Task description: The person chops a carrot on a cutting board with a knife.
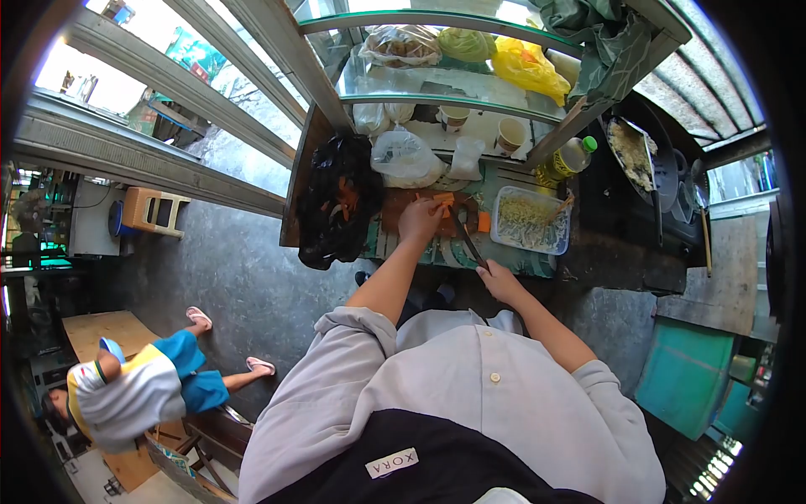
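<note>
On a brown cutting board (395,212), my left hand (421,217) presses its closed fingers on a piece of orange vegetable (445,200). My right hand (500,280) is wrapped round the handle of a knife (467,236), whose blade reaches up and left to the vegetable. Another orange piece (484,222) lies at the board's right end. A clear container (531,220) of shredded pale food stands to the right. Left of the board is a black plastic bag (336,202) with orange scraps in it.
Behind the board are clear bags (405,158), cups (510,136) and an oil bottle (573,158). A glass shelf (445,99) stands above them. Pans (663,168) and a ladle (700,181) are at the right. A person (138,378) sits at the lower left.
</note>
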Demonstrator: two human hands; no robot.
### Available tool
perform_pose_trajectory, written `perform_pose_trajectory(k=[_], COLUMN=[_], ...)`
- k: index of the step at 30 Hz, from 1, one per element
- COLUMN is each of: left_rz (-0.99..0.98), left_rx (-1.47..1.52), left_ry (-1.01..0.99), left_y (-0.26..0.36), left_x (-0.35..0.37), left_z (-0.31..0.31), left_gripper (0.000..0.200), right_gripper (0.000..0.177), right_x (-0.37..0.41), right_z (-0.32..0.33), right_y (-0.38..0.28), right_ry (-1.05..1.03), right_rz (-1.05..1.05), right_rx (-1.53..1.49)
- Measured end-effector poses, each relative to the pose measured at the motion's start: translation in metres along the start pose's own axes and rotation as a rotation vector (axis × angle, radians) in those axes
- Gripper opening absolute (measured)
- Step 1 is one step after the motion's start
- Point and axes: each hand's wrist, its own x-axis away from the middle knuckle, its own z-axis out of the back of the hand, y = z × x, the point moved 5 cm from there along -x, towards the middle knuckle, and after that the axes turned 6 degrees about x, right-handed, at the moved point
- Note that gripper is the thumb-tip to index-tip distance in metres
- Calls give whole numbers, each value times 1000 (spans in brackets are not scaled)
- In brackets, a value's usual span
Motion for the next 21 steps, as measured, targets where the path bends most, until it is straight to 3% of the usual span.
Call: perform_pose_trajectory(k=[2,4,9,11,13,14,16,20,21], left_rz=[2,82,230,232,-21,-16,348,402,400], left_rx=[69,354,494,504,442,441,759,754,689], left_ry=[35,92,82,96,267,269,75,63,139], left_y=[-2,-11,-40,-53,-55,-62,-70,-78,-87], left_x=[0,0,2,0,-3,-4,-3,3,5], left_z=[0,1,2,1,8,6,1,24,32], left_gripper=[26,26,29,28,28,28,27,28,29], right_gripper=[28,27,24,25,28,27,26,25,25], right_x=[-6,-13,-25,-28,-31,-33,-35,-38,-40], right_z=[-4,-11,-27,-32,-39,-39,-39,-33,-33], right_y=[3,4,-1,-10,-15,-20,-28,-43,-45], right_ry=[1,3,111,62,20,70,115,156,160], right_rz=[-9,-13,87,13,-64,-21,21,55,53], right_rx=[-17,-36,-43,-75,-112,-95,-77,-84,-75])
